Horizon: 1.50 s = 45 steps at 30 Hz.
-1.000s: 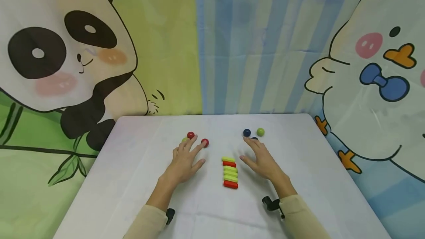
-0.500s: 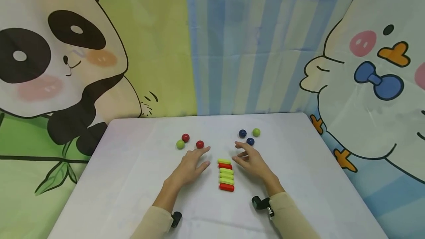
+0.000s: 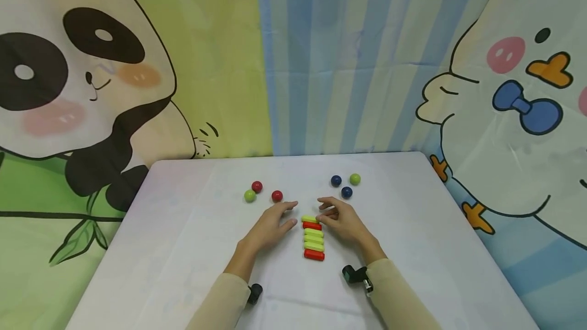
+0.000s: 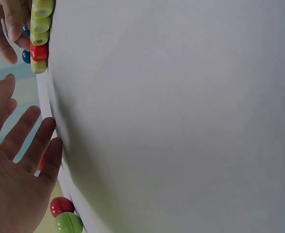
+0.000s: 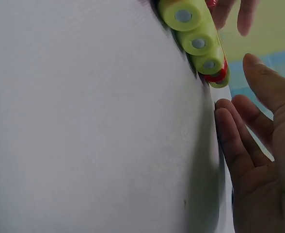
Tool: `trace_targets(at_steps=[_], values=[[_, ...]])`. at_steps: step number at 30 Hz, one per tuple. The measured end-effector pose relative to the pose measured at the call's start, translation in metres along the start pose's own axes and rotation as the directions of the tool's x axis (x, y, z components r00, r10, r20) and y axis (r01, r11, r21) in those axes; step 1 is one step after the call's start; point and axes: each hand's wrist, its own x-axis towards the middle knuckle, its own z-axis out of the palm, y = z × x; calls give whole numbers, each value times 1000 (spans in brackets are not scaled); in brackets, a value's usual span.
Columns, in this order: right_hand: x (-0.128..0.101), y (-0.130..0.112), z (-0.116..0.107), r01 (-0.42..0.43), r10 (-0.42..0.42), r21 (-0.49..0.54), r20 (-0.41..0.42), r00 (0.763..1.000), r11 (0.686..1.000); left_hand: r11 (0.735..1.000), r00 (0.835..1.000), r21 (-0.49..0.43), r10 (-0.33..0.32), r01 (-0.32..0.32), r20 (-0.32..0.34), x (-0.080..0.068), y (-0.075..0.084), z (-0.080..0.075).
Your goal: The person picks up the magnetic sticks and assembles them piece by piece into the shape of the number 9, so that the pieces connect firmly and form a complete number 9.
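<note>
At mid-surface [image 3: 192, 248], both hands, left [image 3: 270, 225] and right [image 3: 341, 220], fingers relaxed and holding nothing, flank the row of sticks [image 3: 313, 236]; balls [image 3: 276, 196] lie beyond, edges well apart.

A white table [image 3: 183, 248] fills the lower middle of the head view. Toward its ten o'clock part lie three balls close together: a dark red ball [image 3: 257, 186], a green ball [image 3: 249, 196] just below and left of it, and a brighter red ball [image 3: 277, 196] to the right. Toward one o'clock lie a blue ball [image 3: 336, 181], a green ball [image 3: 355, 179] just beside it, and a second blue ball [image 3: 346, 192] below. Behind the table hangs a cloth backdrop: a cartoon panda [image 3: 78, 80] at nine o'clock, blue and yellow stripes [image 3: 339, 60] at twelve, a white duck with a blue bow [image 3: 518, 111] at three.
</note>
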Motion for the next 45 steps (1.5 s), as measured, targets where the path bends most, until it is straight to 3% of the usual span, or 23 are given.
trace_targets(at_steps=[4,9,16,25,32,40,45], values=[[3,1,1,16,-15,-30,18,1000,999,999,1000,32,10,-10,4,8,3,7],[6,3,4,5,-3,-43,41,999,999,997,1000,74,-23,24,-15,11,4,13],[4,2,5,-10,11,-30,25,1000,999,1000,1000,25,5,-4,-21,16,2,19],[11,-1,6,2,0,-139,18,1000,990,998,995,2,63,-63,-72,26,0,20],[11,2,3,11,0,-126,84,996,992,999,997,-3,49,-50,-62,34,-2,22],[17,-6,5,-25,34,-194,44,998,981,1000,1000,-20,-1,1,-21,35,-1,18],[22,-7,8,-35,41,-220,21,999,975,1000,999,-18,-7,6,-36,38,-1,16]])
